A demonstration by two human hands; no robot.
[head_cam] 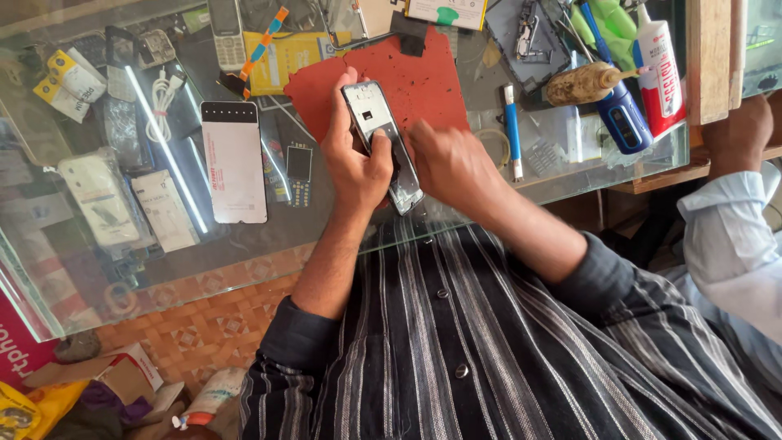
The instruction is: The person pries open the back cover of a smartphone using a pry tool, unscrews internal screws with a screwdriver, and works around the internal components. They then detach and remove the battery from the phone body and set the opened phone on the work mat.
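Hands (354,159) (448,163) clasp opened phone (381,143).

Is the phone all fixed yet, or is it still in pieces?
Still in pieces. Done so far: the phone is opened, showing a bare metal frame with cut-outs. In hand: the left hand grips it over the red mat, while the right hand works at its lower end. Whether a tool is pinched there is hidden. Left: it has no cover on, and another frame part lies on the glass counter.

Glass-topped display counter (244,269) in daylight — patterned orange floor tiles (204,330) below.
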